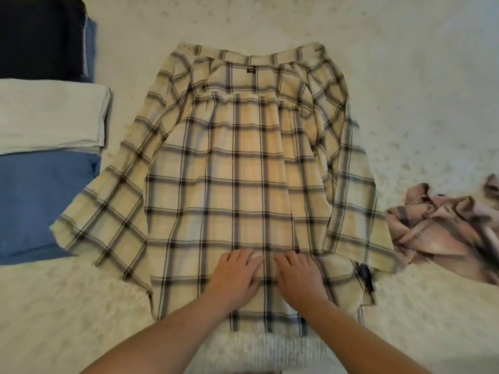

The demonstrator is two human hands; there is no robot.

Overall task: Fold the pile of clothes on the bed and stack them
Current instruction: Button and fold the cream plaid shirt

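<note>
A cream plaid shirt [237, 163] with dark check lines lies spread flat on the bed, back side up, collar at the far end and both sleeves angled outward. My left hand [235, 273] and my right hand [297, 276] rest side by side, palms down with fingers straight, on the shirt's lower middle near the hem. A crumpled pink plaid garment [442, 228] lies unfolded to the right of the shirt.
At the left edge sit folded clothes: a blue piece [40, 201] nearest, a white one [51, 114] behind it, and a dark navy one [40, 36] at the far corner. The fuzzy cream bedcover [405, 76] stretches around everything.
</note>
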